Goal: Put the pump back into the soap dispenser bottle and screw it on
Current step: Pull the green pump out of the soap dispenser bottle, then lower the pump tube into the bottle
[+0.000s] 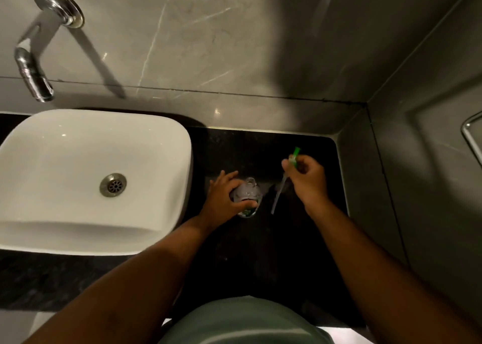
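Item, far left: we note a chrome tap (34, 80) on the marble wall, above a white basin (31, 145) whose drain sits in its floor. Neither bears on the job.

Item, black tabletop (260, 239) just right of the basin: our left hand (221, 197) is closed round the clear soap dispenser bottle (246, 195), fingers (243, 203) wrapped over its near side and thumb on the far side. The bottle stands on the tabletop, close beside the basin wall, and seems upright; its neck is blurred, but we see no pump in it, so we take it as open.

Item, further right: the pump (293, 158), green at its head, with its pale dip tube (277, 197) slanting down and left. The tube's lower end hangs just beside the bottle, apart from it and not over the neck.

Item, right hand (309, 179): closed on the pump near its head, held above the tabletop.

Item, right edge: part of a chrome rail (469, 132) on the side wall.

Reckoning: we judge the task barely begun. Both pieces are in hand and the bottle steadied. Left to do: bring the tube tip over the neck, lower it in, seat the collar, turn it tight.
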Motion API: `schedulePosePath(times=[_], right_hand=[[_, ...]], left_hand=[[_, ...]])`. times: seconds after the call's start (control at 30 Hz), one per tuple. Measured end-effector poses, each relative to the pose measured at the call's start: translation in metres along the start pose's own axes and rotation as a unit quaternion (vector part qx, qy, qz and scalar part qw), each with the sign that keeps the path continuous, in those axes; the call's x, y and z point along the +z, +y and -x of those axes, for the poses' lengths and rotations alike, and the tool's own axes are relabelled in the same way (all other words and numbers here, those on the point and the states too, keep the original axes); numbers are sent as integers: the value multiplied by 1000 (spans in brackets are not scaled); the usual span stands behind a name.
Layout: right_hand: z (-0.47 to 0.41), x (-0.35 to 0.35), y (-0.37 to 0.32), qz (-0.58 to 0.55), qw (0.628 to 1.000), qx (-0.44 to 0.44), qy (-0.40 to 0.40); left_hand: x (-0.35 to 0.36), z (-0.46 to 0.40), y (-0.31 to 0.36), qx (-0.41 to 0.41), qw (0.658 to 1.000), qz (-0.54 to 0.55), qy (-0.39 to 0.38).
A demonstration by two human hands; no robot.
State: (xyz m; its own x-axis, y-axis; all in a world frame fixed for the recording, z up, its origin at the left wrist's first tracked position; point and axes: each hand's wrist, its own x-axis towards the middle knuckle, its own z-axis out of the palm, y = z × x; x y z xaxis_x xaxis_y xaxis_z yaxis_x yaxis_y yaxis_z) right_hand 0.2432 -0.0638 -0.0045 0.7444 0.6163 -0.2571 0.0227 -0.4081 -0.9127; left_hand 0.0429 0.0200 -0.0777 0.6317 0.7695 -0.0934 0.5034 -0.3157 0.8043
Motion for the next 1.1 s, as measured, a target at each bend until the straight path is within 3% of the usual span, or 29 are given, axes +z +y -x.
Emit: schedulePosePath(times=[0.13,0.23,0.63,1.1], right_hand=[[13,-4,-59,-116,984,-133,-13],[21,3,-78,-149,972,-179,-27],[46,28,-36,-15,976,-197,-90],[35,29,-68,-78,966,-243,-35]], left_hand=[[2,5,3,2,998,-56,13],[2,8,5,14,993,-109,34],[-1,11,4,-11,992,-125,28],[-2,8,12,-15,991,-129,17]])
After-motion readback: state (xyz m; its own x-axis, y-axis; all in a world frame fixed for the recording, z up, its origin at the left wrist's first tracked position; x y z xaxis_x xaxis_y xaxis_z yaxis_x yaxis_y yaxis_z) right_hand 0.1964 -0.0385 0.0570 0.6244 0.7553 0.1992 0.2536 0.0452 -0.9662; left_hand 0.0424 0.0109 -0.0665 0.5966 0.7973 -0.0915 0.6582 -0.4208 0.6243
